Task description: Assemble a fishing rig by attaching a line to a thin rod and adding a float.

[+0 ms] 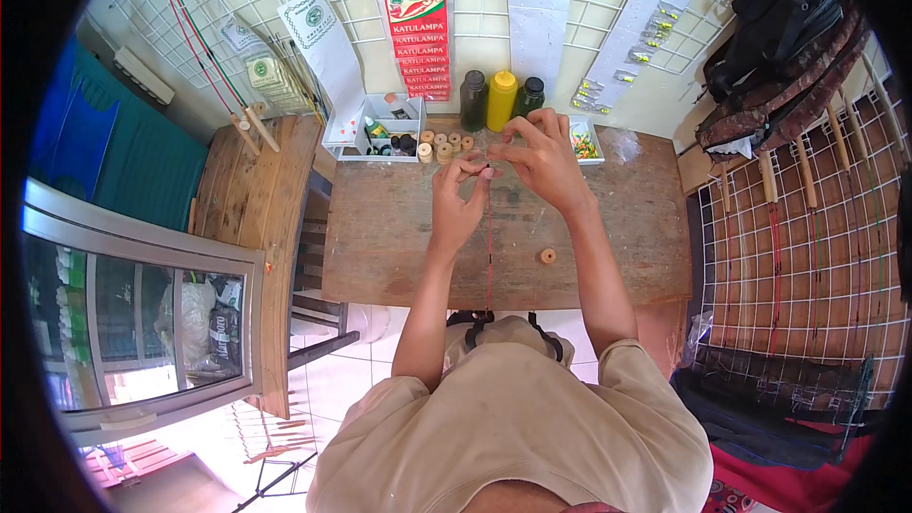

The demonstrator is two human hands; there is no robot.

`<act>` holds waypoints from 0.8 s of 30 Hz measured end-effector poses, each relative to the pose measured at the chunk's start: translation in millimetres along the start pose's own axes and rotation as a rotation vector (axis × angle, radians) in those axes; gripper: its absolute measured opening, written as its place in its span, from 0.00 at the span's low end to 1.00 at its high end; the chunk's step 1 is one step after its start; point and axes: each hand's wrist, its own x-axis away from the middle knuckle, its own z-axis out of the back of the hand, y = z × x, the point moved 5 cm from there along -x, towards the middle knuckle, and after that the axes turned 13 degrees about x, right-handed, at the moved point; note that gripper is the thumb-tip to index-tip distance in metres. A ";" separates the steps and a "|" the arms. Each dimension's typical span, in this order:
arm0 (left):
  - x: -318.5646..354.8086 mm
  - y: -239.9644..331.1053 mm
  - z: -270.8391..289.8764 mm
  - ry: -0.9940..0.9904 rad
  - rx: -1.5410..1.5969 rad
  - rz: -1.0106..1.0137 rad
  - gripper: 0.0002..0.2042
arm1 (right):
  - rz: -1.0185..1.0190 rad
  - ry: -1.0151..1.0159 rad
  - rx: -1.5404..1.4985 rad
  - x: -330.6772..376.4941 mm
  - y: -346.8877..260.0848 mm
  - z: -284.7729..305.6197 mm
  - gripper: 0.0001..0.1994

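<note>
So closest to the camera you've got the person's torso in a beige shirt (513, 427), and from about there a thin red rod (489, 261) runs straight away across the wooden table (380, 247), long axis pointing from the body up toward the hands. It's basically dead centre and ends right at the fingertips, a touch more on the left hand's side. The left hand (456, 199) has its thumb and fingers pinched together on the top end of the rod, or on something tiny there, too small to tell. The right hand (543, 160) is just beside it and a bit further out, fingers curled and nearly touching the left's, looks like it's pinching fine line or some small bit, but I can't make out what. A small wooden spool (547, 256) sits loose on the table to the right of the rod. Further back there's a row of similar spools (443, 144), a white tray (375, 128), then three bottles (502, 100) against the wire grid wall (589, 0).
</note>
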 end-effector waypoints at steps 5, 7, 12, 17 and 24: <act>-2.6 5.9 0.6 0.013 0.071 0.002 0.06 | 0.019 -0.011 0.046 -1.9 -2.2 -0.2 0.13; -2.4 4.1 2.0 0.015 0.083 0.007 0.06 | 0.028 -0.006 0.053 -2.4 -3.9 -0.1 0.13; -1.8 4.9 0.9 0.020 0.148 0.082 0.04 | 0.053 -0.009 0.054 -1.7 -4.8 0.1 0.12; -4.6 11.5 2.2 -0.012 0.129 0.052 0.03 | 0.039 -0.005 0.010 -3.1 -8.6 2.7 0.10; -4.8 8.6 6.1 0.020 0.142 0.081 0.03 | -0.097 0.050 -0.228 0.3 -2.0 -0.3 0.10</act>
